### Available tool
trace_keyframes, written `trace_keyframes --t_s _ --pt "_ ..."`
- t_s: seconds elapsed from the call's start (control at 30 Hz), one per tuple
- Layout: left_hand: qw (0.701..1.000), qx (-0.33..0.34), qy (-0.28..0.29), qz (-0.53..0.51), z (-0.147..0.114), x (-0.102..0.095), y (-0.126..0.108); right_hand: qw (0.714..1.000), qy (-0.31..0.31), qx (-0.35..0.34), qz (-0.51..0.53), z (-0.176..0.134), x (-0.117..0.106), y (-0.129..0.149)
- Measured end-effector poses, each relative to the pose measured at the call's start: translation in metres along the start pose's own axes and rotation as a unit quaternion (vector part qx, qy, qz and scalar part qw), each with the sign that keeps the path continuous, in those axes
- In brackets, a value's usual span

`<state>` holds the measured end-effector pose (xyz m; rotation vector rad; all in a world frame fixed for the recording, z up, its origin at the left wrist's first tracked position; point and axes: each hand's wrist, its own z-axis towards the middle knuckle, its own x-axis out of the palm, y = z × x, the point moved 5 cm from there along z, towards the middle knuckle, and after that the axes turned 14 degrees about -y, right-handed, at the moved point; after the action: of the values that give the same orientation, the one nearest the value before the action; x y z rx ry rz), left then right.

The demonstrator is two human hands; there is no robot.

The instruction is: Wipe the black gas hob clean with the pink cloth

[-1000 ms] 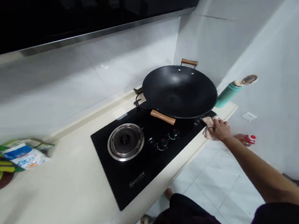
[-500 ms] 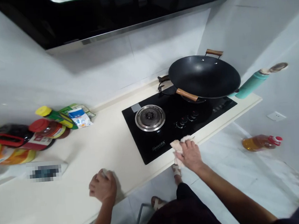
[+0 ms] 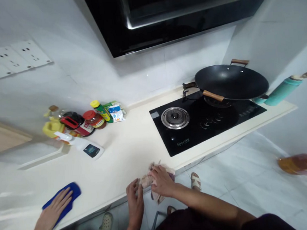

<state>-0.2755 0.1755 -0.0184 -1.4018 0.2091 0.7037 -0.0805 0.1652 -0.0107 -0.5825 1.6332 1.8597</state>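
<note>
A crumpled, pale pinkish cloth (image 3: pixel 146 181) lies at the counter's front edge, partly hanging over it. My right hand (image 3: pixel 161 181) is closed over it, fingers pressed into the folds. Close to the cloth's left end, my left hand (image 3: pixel 135 199) rests at the edge with its fingers curled. What it holds, if anything, is hidden. At the left, another person's hand (image 3: pixel 53 209) lies flat on a blue cloth (image 3: pixel 76 191). A white spray bottle (image 3: pixel 81 143) lies on its side behind that hand.
The black gas stove (image 3: pixel 177 145) stands to the right, with a wok (image 3: pixel 228 84) on its far burner. A teal bottle (image 3: pixel 284 90) is at the right end. Several seasoning containers, including a red-lidded jar (image 3: pixel 96 119), line the wall. An oil bottle (image 3: pixel 301 163) is on the floor.
My right hand and the pale cloth have moved left, away from the stove's front. My left hand has come in beside them. The view has swung left, bringing in the other person's hand and blue cloth.
</note>
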Motion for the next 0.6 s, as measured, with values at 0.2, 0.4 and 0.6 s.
trace_keyframes --t_s 0.2,0.4,0.6 --pt "0.992 -0.101 -0.023 -0.074 0.007 -0.03 -0.009 0.921 -0.009 0.117 0.373 0.049 -0.008 -0.006" --pt "0.998 0.031 0.015 -0.06 0.015 -0.002 -0.05 0.911 -0.276 0.223 0.209 0.056 -0.117 -0.113" --pt "0.981 0.162 0.043 0.099 0.03 0.064 -0.078 0.914 -0.358 0.189 0.006 0.035 -0.183 -0.186"
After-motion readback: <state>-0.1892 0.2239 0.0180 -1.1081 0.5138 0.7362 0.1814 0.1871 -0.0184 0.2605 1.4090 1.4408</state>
